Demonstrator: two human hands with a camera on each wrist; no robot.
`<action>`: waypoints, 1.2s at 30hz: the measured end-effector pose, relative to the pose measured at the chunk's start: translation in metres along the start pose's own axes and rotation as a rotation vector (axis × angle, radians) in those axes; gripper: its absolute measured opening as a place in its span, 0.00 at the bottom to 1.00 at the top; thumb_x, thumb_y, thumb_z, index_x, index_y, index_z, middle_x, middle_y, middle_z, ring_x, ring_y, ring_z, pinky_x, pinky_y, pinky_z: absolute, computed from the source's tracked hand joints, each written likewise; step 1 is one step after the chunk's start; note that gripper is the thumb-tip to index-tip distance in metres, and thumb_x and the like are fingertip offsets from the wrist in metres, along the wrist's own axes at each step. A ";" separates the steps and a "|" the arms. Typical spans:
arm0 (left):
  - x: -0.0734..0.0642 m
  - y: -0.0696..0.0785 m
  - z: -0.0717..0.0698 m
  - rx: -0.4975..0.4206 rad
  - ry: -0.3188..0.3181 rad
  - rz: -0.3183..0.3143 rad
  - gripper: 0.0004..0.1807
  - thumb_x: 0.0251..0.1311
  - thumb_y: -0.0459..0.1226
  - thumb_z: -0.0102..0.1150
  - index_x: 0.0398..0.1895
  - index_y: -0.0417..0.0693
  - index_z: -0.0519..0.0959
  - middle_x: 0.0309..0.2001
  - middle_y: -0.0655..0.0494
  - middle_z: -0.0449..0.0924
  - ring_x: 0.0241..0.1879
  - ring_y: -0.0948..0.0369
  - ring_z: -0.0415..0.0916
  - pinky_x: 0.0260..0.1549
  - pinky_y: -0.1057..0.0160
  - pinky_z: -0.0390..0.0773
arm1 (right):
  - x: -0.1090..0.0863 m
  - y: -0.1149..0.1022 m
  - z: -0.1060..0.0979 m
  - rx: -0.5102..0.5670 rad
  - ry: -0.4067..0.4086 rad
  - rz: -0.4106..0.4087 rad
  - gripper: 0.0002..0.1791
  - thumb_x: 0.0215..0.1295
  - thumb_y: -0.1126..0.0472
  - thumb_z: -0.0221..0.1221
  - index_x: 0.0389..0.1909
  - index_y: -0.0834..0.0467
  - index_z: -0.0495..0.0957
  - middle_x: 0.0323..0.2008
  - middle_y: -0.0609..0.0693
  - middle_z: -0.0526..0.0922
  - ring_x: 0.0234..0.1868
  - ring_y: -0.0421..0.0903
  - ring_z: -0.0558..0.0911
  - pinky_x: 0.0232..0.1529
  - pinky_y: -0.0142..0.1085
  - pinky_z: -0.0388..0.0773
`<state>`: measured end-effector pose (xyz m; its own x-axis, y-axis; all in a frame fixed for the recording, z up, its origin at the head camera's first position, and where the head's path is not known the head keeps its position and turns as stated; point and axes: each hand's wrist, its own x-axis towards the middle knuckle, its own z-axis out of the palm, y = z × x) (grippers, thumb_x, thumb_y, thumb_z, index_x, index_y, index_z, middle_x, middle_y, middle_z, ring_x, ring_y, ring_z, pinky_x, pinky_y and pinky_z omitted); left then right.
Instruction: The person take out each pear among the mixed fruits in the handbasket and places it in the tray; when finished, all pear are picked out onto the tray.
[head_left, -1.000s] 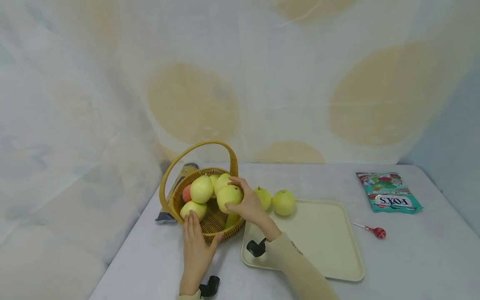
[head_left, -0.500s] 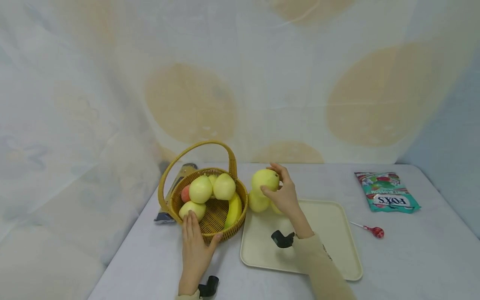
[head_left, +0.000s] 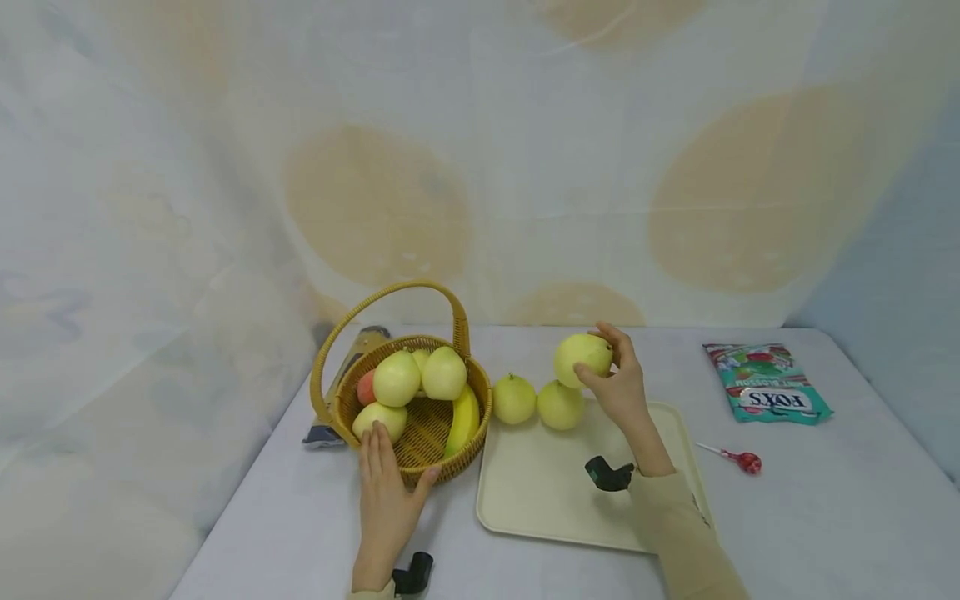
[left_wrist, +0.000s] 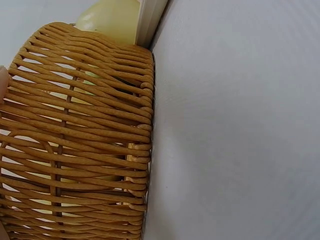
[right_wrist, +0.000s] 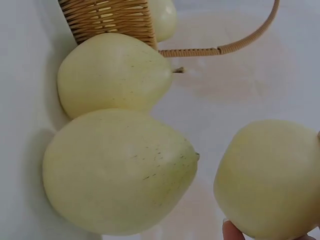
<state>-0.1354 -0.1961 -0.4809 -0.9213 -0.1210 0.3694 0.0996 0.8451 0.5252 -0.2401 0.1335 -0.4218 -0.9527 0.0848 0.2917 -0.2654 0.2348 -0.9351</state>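
A wicker basket (head_left: 422, 435) with a tall handle holds several pale yellow pears (head_left: 397, 379), a banana (head_left: 462, 421) and a red fruit (head_left: 366, 388). My left hand (head_left: 390, 500) rests against its near side, fingers straight at the rim by the lowest pear, thumb spread along the outer wall. The woven wall (left_wrist: 75, 135) fills much of the left wrist view. Over the back of the cream tray (head_left: 555, 500), my right hand (head_left: 621, 387) holds a pear (head_left: 581, 360) between thumb and fingers. Two pears, one (right_wrist: 115, 75) nearer the basket and another (right_wrist: 120, 172) beside it, sit at the tray's back left.
To the right of the tray lie a red lollipop (head_left: 742, 461) and a green candy bag (head_left: 768, 383). A dark and tan packet (head_left: 341, 383) is partly hidden behind the basket. Patterned cloth (head_left: 562, 167) hangs behind the white table (head_left: 258, 533).
My right hand has lifted a pear out of the basket and carried it right, past the two pears on the tray. The banana came into view. My left hand has stayed at the basket.
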 end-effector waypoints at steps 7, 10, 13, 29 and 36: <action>-0.001 0.001 0.001 0.006 0.002 0.005 0.59 0.55 0.54 0.65 0.76 0.32 0.41 0.75 0.30 0.45 0.75 0.39 0.39 0.69 0.38 0.53 | -0.006 0.008 -0.006 -0.028 0.014 0.059 0.40 0.62 0.67 0.61 0.73 0.55 0.55 0.67 0.54 0.68 0.61 0.52 0.69 0.57 0.46 0.72; -0.001 0.001 0.000 0.007 -0.001 0.007 0.59 0.55 0.54 0.65 0.75 0.32 0.41 0.75 0.30 0.45 0.75 0.39 0.39 0.68 0.38 0.53 | -0.008 0.013 -0.008 -0.025 0.038 0.069 0.39 0.62 0.68 0.61 0.73 0.55 0.56 0.67 0.55 0.68 0.62 0.52 0.69 0.58 0.47 0.71; -0.001 0.002 -0.001 0.005 0.000 0.012 0.59 0.55 0.54 0.65 0.75 0.32 0.41 0.74 0.30 0.45 0.75 0.39 0.39 0.68 0.38 0.54 | -0.012 0.017 -0.011 -0.017 0.044 0.069 0.39 0.62 0.69 0.61 0.73 0.56 0.55 0.68 0.57 0.67 0.63 0.54 0.68 0.59 0.50 0.70; -0.001 0.000 -0.002 0.015 0.005 0.013 0.60 0.54 0.53 0.66 0.76 0.32 0.41 0.74 0.30 0.45 0.75 0.38 0.40 0.69 0.39 0.52 | -0.022 0.035 -0.016 -0.064 0.036 0.149 0.38 0.62 0.66 0.61 0.71 0.56 0.57 0.68 0.56 0.66 0.64 0.55 0.67 0.60 0.54 0.71; 0.000 0.000 -0.001 0.006 0.008 0.011 0.60 0.54 0.54 0.65 0.76 0.33 0.40 0.75 0.31 0.45 0.75 0.39 0.39 0.69 0.39 0.51 | -0.022 0.041 -0.021 -0.122 0.008 0.153 0.39 0.59 0.66 0.62 0.70 0.57 0.57 0.69 0.59 0.64 0.67 0.58 0.63 0.64 0.58 0.66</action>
<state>-0.1345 -0.1965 -0.4799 -0.9171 -0.1158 0.3815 0.1076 0.8495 0.5164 -0.2269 0.1615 -0.4627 -0.9793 0.1364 0.1497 -0.0968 0.3339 -0.9376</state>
